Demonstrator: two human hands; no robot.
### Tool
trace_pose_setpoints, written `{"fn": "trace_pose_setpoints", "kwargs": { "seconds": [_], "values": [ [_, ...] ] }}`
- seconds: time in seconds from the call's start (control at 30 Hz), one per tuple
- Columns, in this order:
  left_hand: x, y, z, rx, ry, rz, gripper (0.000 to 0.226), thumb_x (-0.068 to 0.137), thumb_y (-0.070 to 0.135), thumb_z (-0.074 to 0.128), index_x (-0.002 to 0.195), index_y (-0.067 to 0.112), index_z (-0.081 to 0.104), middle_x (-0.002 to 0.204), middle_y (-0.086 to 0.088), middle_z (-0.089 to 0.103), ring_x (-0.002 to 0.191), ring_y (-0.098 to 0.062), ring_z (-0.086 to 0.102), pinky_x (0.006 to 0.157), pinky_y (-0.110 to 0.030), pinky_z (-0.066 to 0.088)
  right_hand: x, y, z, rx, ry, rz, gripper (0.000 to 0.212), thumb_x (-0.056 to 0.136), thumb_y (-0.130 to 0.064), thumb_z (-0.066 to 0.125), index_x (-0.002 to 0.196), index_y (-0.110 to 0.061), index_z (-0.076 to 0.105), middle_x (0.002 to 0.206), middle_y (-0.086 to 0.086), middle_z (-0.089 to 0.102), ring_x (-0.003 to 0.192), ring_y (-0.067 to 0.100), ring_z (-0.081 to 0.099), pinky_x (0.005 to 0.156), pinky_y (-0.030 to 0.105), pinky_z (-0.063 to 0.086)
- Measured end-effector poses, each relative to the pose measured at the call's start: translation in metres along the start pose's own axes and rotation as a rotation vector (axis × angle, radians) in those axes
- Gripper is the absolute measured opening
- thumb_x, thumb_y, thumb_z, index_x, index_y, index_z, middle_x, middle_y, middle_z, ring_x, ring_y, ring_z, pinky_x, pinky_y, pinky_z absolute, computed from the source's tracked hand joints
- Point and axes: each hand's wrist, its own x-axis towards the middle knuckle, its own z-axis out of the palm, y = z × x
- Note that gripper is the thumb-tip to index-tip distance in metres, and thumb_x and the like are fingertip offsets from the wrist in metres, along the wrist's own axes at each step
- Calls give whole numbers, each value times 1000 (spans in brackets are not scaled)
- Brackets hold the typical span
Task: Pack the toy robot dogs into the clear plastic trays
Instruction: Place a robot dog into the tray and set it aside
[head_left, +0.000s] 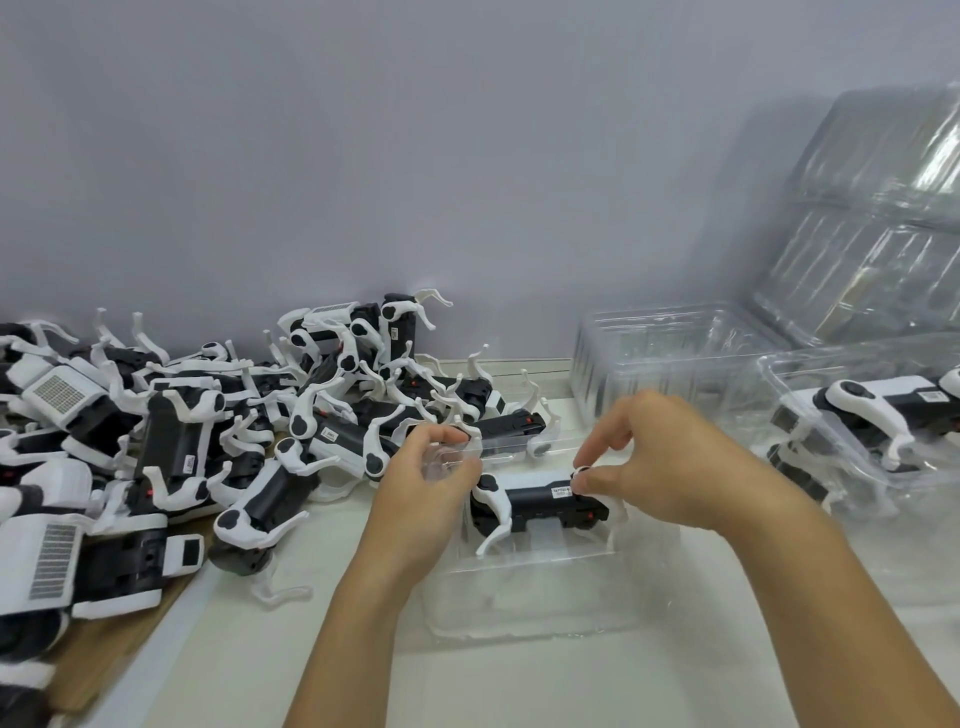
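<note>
A black and white toy robot dog (530, 506) lies on its side inside a clear plastic tray (530, 597) in the middle of the table. My right hand (670, 462) pinches the dog's right end, at a white leg joint. My left hand (426, 467) grips the tray's clear left rim with curled fingers, just left of the dog. A big heap of several more robot dogs (218, 431) covers the table's left side.
A packed tray with a dog (862, 415) sits at the right. Behind it stand an empty clear tray (670, 353) and a stack of clear trays (883, 218) leaning on the grey wall. A wooden board (104, 654) lies under the heap at the left.
</note>
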Motion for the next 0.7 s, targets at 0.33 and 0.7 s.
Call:
{"fn": "trace_pose_setpoints", "kwargs": {
  "seconds": [0.33, 0.7],
  "values": [
    [0, 0, -1, 4, -6, -10, 15, 91, 18, 68, 102, 27, 62, 107, 5, 65, 101, -12, 64, 77, -22, 42, 3, -9, 10, -44, 64, 92, 13, 75, -35, 84, 71, -29, 72, 94, -17, 61, 90, 8, 57, 75, 30, 45],
    [-1, 3, 0, 6, 6, -8, 15, 92, 17, 68, 103, 24, 61, 106, 8, 65, 90, -2, 65, 68, -9, 44, 2, -24, 28, 8, 19, -76, 23, 73, -40, 85, 93, -34, 76, 81, -24, 52, 78, 0, 58, 65, 18, 44]
  ]
}}
